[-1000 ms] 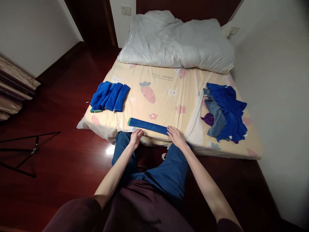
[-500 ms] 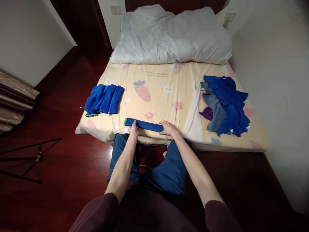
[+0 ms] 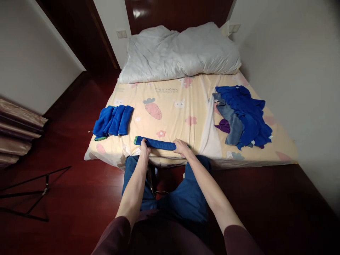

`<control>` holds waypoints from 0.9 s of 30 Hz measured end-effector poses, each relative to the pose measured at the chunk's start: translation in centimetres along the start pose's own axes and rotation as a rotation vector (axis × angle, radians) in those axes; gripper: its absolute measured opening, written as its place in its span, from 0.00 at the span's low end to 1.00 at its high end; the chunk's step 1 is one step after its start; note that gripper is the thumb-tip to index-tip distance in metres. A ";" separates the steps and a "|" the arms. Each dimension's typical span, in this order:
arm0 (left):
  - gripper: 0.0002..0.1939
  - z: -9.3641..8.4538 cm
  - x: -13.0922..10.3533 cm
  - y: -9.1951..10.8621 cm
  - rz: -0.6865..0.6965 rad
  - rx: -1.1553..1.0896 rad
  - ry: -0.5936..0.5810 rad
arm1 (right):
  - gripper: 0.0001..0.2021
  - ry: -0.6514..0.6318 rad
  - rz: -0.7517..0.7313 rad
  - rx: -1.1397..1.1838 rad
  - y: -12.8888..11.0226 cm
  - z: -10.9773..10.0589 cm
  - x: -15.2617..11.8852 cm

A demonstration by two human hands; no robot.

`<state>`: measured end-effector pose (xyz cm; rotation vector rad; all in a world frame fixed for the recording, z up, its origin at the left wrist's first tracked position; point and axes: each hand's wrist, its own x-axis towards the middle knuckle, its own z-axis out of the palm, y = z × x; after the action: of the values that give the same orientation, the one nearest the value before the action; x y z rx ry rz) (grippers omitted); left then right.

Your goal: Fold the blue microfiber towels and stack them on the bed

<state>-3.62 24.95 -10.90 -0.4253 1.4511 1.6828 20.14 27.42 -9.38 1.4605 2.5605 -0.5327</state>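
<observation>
A blue towel with green edging, folded or rolled into a narrow strip, lies crosswise at the front edge of the bed. My left hand grips it near its left end, thumb on top. Toward the right end, my right hand is closed around it, with a bit of green edge showing beyond. Several blue towels, made into similar narrow bundles, lie side by side on the bed's left. On the right sits a loose heap of blue cloths, with a grey cloth and a purple cloth at its left side.
The bed has a yellow printed sheet. A bunched white quilt lies at the headboard. Black tripod legs stand on the dark red floor at left, below a curtain. A wall borders the right side.
My head view has tilted up and shifted slightly. Both hands stay on the strip of towel, and my right hand now wraps further over its right end.
</observation>
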 end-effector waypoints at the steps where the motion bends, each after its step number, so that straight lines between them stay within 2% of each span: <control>1: 0.11 0.0 -0.1 0.2 -0.015 -0.012 -0.051 | 0.19 0.015 -0.001 -0.014 -0.2 0.2 0.0; 4: 0.04 0.0 -0.6 0.6 -0.068 -0.038 -0.214 | 0.19 0.060 0.028 -0.060 -0.8 0.8 -0.1; 6: 0.03 0.1 -0.9 0.9 -0.084 -0.051 -0.286 | 0.21 0.090 0.067 -0.074 -1.3 1.2 -0.1; 12: 0.04 0.9 -1.5 2.3 -0.030 -0.058 -0.337 | 0.20 0.211 0.146 -0.055 -2.2 2.0 -0.4; 17: 0.09 1.9 -2.5 4.1 0.064 -0.069 -0.389 | 0.15 0.280 0.190 0.075 -3.0 1.9 -0.5; 19: 0.10 2.5 -3.1 5.6 0.104 -0.073 -0.434 | 0.15 0.321 0.202 0.157 -4.0 1.6 -0.2; 22: 0.13 3.7 -4.2 8.9 0.202 -0.064 -0.511 | 0.16 0.369 0.203 0.309 -6.6 1.2 0.9; 27: 0.16 5.3 -5.8 16.2 0.506 0.133 -0.572 | 0.17 0.447 0.151 0.544 -13.5 0.6 4.9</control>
<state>-11.34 28.22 5.04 0.5084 1.2755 1.8665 6.05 24.88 -8.31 2.1430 2.7165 -1.0460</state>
